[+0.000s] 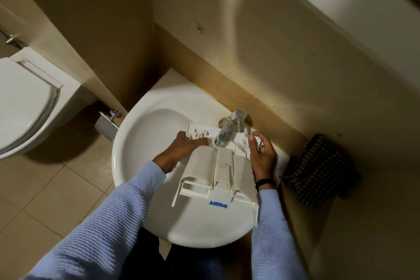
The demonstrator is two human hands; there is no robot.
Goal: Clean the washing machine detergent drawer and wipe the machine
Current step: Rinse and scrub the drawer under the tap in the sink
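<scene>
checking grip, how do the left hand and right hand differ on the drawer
The left hand reaches its fingers across the detergent drawer toward the tap; the right hand curls round the drawer's right end. The right hand's wrist wears a black band; the left hand's shows none. Both hold the drawer over the sink.

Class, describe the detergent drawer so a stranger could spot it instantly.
Find the round white sink. Across it, under the chrome tap, is the detergent drawer, held by the left hand and right hand. Only it is cream plastic with three long sections and a blue tab.
</scene>
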